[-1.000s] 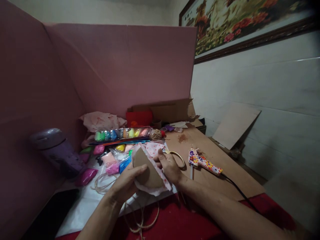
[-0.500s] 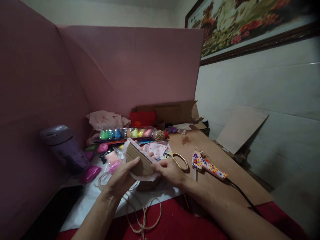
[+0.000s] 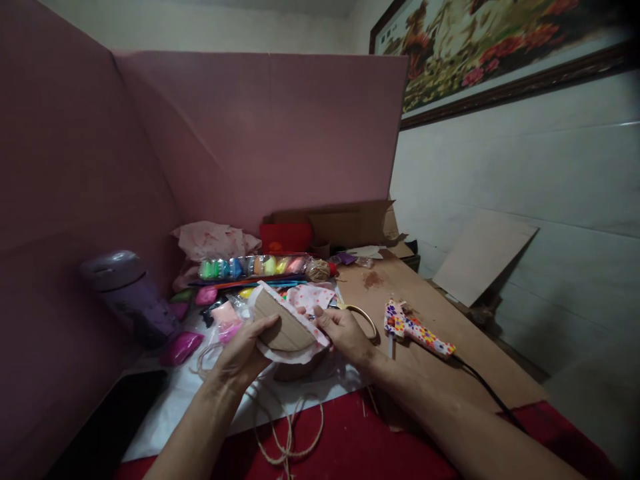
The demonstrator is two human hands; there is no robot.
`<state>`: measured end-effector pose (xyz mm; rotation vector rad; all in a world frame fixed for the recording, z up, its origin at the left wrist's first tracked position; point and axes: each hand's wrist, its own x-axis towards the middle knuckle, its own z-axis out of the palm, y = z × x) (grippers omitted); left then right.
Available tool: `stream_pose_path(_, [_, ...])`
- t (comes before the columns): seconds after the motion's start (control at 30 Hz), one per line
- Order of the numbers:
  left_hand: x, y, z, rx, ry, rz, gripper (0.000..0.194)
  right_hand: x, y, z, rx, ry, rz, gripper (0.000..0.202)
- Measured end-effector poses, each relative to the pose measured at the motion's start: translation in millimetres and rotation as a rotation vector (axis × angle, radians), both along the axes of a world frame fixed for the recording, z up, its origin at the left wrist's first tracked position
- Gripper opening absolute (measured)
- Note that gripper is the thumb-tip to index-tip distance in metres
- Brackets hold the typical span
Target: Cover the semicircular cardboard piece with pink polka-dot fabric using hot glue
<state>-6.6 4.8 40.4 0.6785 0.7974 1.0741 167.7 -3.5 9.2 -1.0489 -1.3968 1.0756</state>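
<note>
A half-round piece of corrugated cardboard (image 3: 286,325) is tilted up in front of me. Pale fabric with pinkish dots (image 3: 314,331) edges it, folded along the straight side and sticking out past the curve. My left hand (image 3: 246,347) grips the cardboard at its lower left, thumb on the bare face. At the straight edge's right end, my right hand (image 3: 345,333) has thumb and fingers pinched; the fabric edge seems to be between them. Scissors with gold handles (image 3: 367,320) lie just behind my right hand. A round brown object (image 3: 299,369) sits partly hidden beneath the cardboard.
A flowered glue gun (image 3: 417,333) with a black cord lies on the cardboard sheet (image 3: 470,360) at right. Loops of twine (image 3: 290,447) hang over the red cloth in front. Behind are colored clay packs (image 3: 255,267) and a twine ball (image 3: 317,269). A purple bottle (image 3: 131,300) stands left.
The cardboard piece has turned so more of its bare face shows. My right hand has shifted slightly right and its grip at the fabric edge has changed. My left hand stays nearly in place.
</note>
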Motion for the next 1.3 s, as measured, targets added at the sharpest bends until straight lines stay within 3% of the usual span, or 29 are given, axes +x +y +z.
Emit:
stream_pose_path(0.37, [3.5,-6.9,-6.7,0.096,0.137,-0.079,0.048,-7.1,-7.2,3.8,-0.05,0.04,0.104,0.047])
stream_pose_path(0.63, [2.8,-5.4,-8.8,0.121,0.152,-0.094,0.049,-7.3,-4.8,-6.7,0.044,-0.053,0.019,0.051])
stream_pose_path(0.83, [4.7,-11.3,-2.2,0.17,0.187,-0.219,0.046,-7.5,-4.9,-5.7,-0.106,0.064,0.039,0.051])
stream_pose_path(1.03, [6.6,-13.8,-7.6,0.184,0.192,-0.25,0.036,-9.4,-8.2,-2.3,0.051,-0.015,0.049,0.046])
stream_pose_path(1.17, [6.9,-14.7,-6.8,0.194,0.18,-0.248,0.043,-11.0,-12.9,-4.9,0.139,-0.106,-0.016,0.041])
stream_pose_path(1.3, [6.4,-15.8,-3.3,0.179,0.168,-0.277,0.045,-12.1,-15.0,-5.8,0.109,-0.049,-0.01,0.042])
